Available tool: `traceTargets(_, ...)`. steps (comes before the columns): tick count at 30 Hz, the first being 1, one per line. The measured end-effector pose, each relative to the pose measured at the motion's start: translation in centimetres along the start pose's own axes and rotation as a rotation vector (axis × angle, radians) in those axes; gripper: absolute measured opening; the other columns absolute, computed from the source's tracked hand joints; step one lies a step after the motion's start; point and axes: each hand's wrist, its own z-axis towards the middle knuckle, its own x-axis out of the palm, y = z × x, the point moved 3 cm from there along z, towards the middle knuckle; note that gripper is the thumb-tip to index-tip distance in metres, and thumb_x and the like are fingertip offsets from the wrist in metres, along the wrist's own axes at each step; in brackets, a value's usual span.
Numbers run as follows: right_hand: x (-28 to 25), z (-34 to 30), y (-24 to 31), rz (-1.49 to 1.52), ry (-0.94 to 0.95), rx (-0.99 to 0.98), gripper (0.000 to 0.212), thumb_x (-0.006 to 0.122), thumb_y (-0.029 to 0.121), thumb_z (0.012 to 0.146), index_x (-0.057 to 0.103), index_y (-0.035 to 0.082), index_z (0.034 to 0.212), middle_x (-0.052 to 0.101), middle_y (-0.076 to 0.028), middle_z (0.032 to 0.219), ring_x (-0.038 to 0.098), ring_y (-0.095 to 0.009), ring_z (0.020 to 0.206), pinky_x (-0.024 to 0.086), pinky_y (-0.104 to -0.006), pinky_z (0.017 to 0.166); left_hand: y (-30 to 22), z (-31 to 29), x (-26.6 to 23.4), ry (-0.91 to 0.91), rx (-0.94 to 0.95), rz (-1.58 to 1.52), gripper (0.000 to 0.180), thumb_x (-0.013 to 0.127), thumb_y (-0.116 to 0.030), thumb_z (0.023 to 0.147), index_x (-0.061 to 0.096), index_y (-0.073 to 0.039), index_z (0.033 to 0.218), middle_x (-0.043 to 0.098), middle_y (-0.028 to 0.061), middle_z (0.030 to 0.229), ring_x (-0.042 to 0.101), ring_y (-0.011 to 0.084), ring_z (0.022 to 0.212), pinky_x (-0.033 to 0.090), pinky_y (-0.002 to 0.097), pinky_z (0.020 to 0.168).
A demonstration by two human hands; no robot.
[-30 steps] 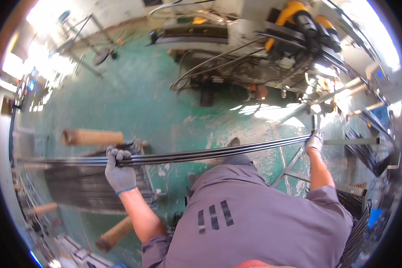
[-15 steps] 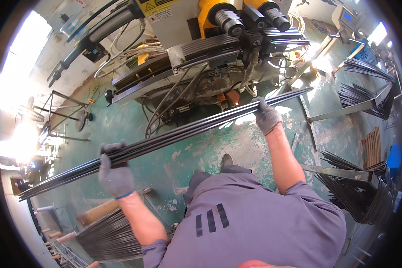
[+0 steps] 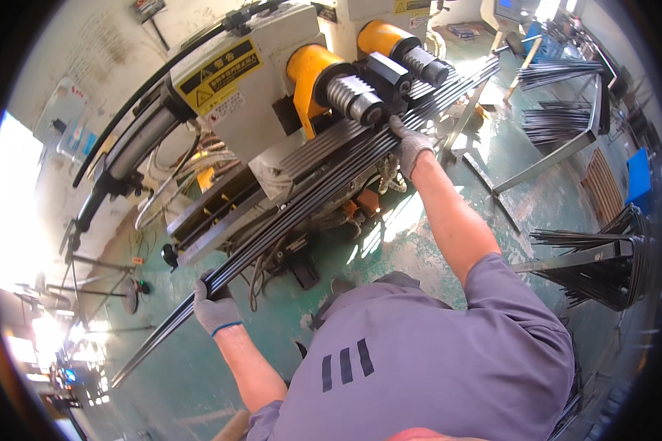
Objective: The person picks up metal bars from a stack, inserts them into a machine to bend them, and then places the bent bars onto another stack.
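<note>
A bundle of several long dark metal rods (image 3: 307, 209) slants from the lower left up to the far right, where it lies along the front of a machine. Toward its near end, my gloved left hand (image 3: 216, 307) is closed around the rods, with the thumb over the top. My gloved right hand (image 3: 412, 149) grips the bundle farther up, just below a threaded spindle of the machine; its fingers are partly hidden. More rods (image 3: 324, 151) rest on the machine bed behind the bundle.
The grey machine (image 3: 235, 95) carries yellow housings (image 3: 313, 66) with threaded spindles. Hoses hang beneath it. At the right, metal racks (image 3: 555, 158) hold rod bundles (image 3: 555, 125), and bent rods (image 3: 599, 268) lie on a lower arm. A blue box (image 3: 639, 180) stands beyond.
Both hands have carried the rod bundle forward to the machine, its far end rising to the upper right. My view has turned, and the machine appears closer.
</note>
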Motion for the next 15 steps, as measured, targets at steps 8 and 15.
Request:
traceTargets(8,4.4,2.2,-1.3,-0.385,-0.015,0.089,0.040,0.081,0.012,0.086,0.069,0.003,0.123,0.072,-0.007,0.112,0.065,-0.020,0.097,0.051,-0.0391,0.084,7.8,4.4,9.7,-0.004,-0.244,-0.089,0.030,0.056,-0.020,0.109,0.068,0.005,0.121,0.073,0.0194,0.122,0.069,0.0354,0.118,0.055,0.0501,0.108)
traceTargets(15,5.0,3.1,-0.9,-0.369,0.051,-0.131,0.033,0.061,0.015,0.098,0.066,0.001,0.128,0.070,-0.007,0.112,0.062,-0.019,0.098,0.048,-0.0372,0.090,8.2,6.8,11.0,0.177,-0.257,-0.130,0.036,0.052,-0.023,0.109,0.067,0.004,0.126,0.071,0.0197,0.129,0.067,0.0352,0.121,0.050,0.0519,0.114)
